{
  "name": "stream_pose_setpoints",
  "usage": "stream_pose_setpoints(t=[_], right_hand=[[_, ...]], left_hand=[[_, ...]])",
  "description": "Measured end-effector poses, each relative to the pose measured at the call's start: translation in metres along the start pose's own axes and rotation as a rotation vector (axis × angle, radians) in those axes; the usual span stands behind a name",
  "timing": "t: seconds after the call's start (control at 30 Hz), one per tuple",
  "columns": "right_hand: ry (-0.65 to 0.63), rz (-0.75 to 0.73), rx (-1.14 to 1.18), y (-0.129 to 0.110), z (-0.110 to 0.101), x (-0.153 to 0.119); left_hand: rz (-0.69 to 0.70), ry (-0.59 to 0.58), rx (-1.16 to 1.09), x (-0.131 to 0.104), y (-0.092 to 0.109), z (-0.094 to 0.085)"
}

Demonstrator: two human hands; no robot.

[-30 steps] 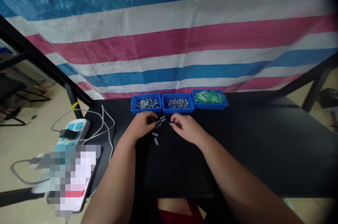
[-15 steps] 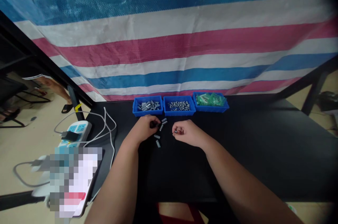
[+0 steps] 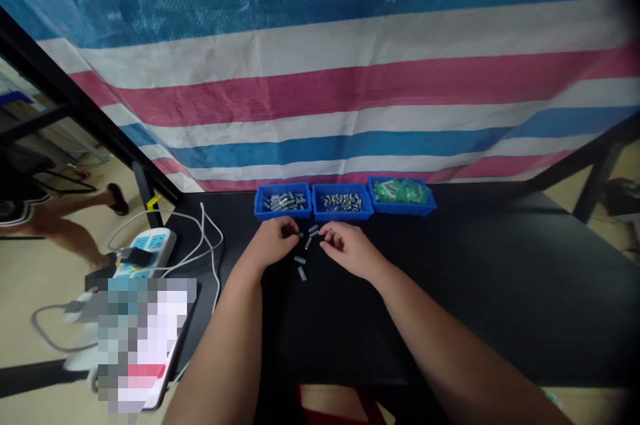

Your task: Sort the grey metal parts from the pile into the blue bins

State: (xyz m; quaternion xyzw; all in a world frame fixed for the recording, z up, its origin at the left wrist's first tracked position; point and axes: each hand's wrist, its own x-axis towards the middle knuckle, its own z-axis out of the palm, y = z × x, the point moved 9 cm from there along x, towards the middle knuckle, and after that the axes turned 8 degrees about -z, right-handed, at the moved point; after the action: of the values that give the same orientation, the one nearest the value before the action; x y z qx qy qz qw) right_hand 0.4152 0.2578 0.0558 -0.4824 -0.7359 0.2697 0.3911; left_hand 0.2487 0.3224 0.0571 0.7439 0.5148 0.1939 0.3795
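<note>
My left hand [image 3: 277, 241] is curled, thumb and forefinger closed around a small grey metal cylinder [image 3: 301, 235] whose end shows at the fingertips. Across a narrow gap, my right hand [image 3: 350, 248] has its fingers bent. Whatever sits in those fingers is too small or hidden to make out. Between the hands lie loose metal cylinders [image 3: 308, 243], a couple of them close to the right fingertips. Nearer to me on the black table [image 3: 340, 331] rest one cylinder [image 3: 300, 259] and another cylinder [image 3: 302, 273].
Behind the hands stand a blue bin [image 3: 283, 214] of metal cylinders, a blue bin [image 3: 344, 216] of small shiny metal parts, and a blue bin [image 3: 405, 209] with green plastic bags. At left are a power strip [image 3: 159, 241], cables and a phone [image 3: 165, 345]. A person's legs [image 3: 65, 225] show beyond.
My right hand has moved left and slightly up, toward the left hand and loose cylinders. The shiny part seen in its fingers no longer shows. The person at left has shifted.
</note>
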Motion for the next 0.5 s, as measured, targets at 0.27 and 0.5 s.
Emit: stream_pose_setpoints(t=[0.27, 0.5], right_hand=[[-0.061, -0.069, -0.290, -0.006, 0.009, 0.002], [-0.036, -0.091, -0.275, -0.008, 0.011, 0.002]], left_hand=[[-0.028, 0.443, -0.693, -0.001, -0.013, -0.045], [0.042, 0.378, -0.845, -0.006, 0.004, -0.043]])
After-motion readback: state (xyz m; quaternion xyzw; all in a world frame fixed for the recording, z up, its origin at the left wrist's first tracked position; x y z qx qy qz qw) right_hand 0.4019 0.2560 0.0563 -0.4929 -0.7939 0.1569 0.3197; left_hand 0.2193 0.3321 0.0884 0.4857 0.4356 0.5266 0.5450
